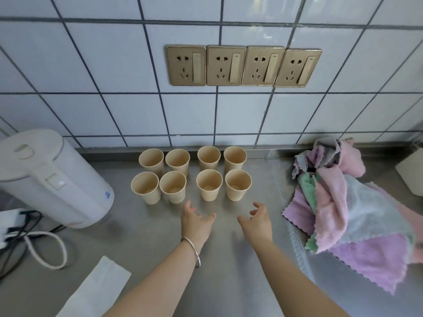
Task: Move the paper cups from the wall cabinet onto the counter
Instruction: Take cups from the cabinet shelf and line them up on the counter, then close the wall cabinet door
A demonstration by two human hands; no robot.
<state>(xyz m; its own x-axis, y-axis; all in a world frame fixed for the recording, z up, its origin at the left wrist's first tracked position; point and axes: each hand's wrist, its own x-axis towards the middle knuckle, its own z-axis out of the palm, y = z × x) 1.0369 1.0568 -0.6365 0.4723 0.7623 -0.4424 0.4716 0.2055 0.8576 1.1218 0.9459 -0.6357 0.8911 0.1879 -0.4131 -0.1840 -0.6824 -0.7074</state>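
Several beige paper cups point(209, 185) stand upright in two rows on the steel counter point(229, 259), close to the tiled wall. My left hand point(195, 224) hovers just in front of the near row, fingers spread, holding nothing; a metal bangle circles its wrist. My right hand point(257, 221) is level with it to the right, fingers curled apart and empty. Both hands are a short gap away from the cups and touch none. The wall cabinet is out of view.
A white electric kettle point(52, 179) stands at the left with cables point(34, 243) beside it. A pile of pink, purple and green cloths point(350, 213) lies at the right. A white paper towel point(96, 291) lies near the front left. Sockets point(242, 66) line the wall.
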